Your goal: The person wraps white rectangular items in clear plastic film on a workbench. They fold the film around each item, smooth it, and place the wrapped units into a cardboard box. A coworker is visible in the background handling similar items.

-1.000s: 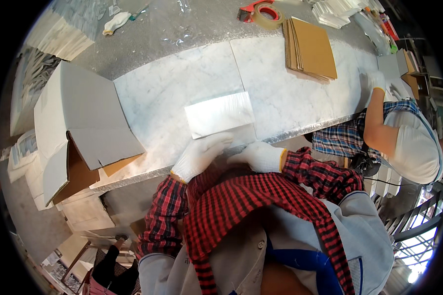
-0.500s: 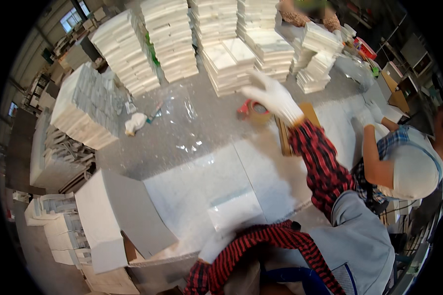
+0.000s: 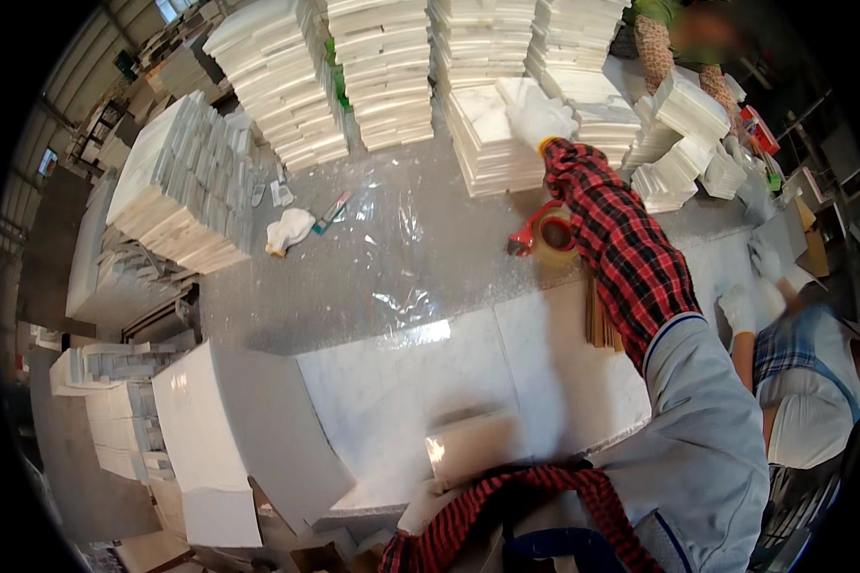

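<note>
My right hand (image 3: 539, 115), in a white glove, reaches out to the top of a short stack of white marble tiles (image 3: 495, 158). It lies on the top tile with its fingers extended. Close to my body, my left hand (image 3: 426, 508), also gloved, is at the lower edge of a pale rectangular tile (image 3: 470, 447). This tile is tilted and blurred, with a shiny patch at its left corner. My sleeve and the blur hide most of the left fingers, but the hand appears to grip the tile.
Tall tile stacks (image 3: 382, 76) line the back. A tape roll on a red dispenser (image 3: 555, 232), a crumpled white glove (image 3: 290, 230), clear plastic film (image 3: 397, 215) and cardboard pieces (image 3: 602, 320) lie on the table. An open carton (image 3: 258, 420) stands left. Co-workers are at the right (image 3: 812, 382) and far right (image 3: 655, 43).
My right hand has moved forward from above the tape onto the tile stack. The pale tile beside my left hand has shifted nearer to me and tilted. The view has turned slightly.
</note>
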The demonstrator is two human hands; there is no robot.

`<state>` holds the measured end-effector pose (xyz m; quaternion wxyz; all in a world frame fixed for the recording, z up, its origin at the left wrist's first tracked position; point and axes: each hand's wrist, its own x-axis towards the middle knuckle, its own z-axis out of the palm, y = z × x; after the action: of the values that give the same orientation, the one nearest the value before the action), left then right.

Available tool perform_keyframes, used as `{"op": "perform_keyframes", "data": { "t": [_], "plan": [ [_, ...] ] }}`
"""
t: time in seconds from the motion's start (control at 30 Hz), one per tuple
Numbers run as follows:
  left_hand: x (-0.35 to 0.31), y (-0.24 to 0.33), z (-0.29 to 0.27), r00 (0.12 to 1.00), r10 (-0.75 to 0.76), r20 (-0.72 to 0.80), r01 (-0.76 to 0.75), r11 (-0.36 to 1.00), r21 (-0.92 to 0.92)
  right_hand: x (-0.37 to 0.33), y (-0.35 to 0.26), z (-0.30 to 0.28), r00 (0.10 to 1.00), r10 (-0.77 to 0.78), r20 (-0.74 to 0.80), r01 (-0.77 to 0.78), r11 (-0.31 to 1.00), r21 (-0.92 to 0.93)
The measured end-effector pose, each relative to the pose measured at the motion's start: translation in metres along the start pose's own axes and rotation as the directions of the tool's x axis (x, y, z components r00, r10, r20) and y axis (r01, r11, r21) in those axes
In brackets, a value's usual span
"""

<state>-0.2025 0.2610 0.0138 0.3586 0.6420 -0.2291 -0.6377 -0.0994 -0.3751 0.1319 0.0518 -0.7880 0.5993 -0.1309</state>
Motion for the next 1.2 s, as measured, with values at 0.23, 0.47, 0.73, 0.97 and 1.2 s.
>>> {"op": "perform_keyframes", "data": {
  "t": [0.23, 0.47, 0.73, 0.97, 1.2],
  "plan": [
    [0.001, -0.069, 0.003, 0.982, 0.180, -0.052, -0.171, 0.975, 0.146, -0.114, 0.058, -0.034, 0.737, -0.598, -0.316, 0.674, 0.684, 0.277],
    [-0.004, 0.006, 0.013, 0.952, 0.277, -0.127, -0.266, 0.959, 0.100, -0.368, 0.119, -0.057, 0.253, -0.967, -0.037, 0.870, 0.211, 0.447],
    [0.004, -0.005, 0.013, 0.964, 0.255, -0.073, -0.260, 0.964, -0.062, -0.439, 0.125, -0.052, 0.097, -0.984, 0.150, 0.820, 0.164, 0.548],
    [-0.064, 0.066, -0.001, 0.969, 0.242, -0.058, -0.197, 0.887, 0.419, -0.439, 0.130, -0.064, 0.157, -0.985, 0.071, 0.848, 0.171, 0.502],
    [-0.044, 0.123, 0.001, 0.602, 0.797, 0.053, -0.066, -0.017, 0.998, -0.441, 0.139, -0.079, 0.328, -0.859, 0.394, 0.664, 0.506, 0.550]
  ]
}}
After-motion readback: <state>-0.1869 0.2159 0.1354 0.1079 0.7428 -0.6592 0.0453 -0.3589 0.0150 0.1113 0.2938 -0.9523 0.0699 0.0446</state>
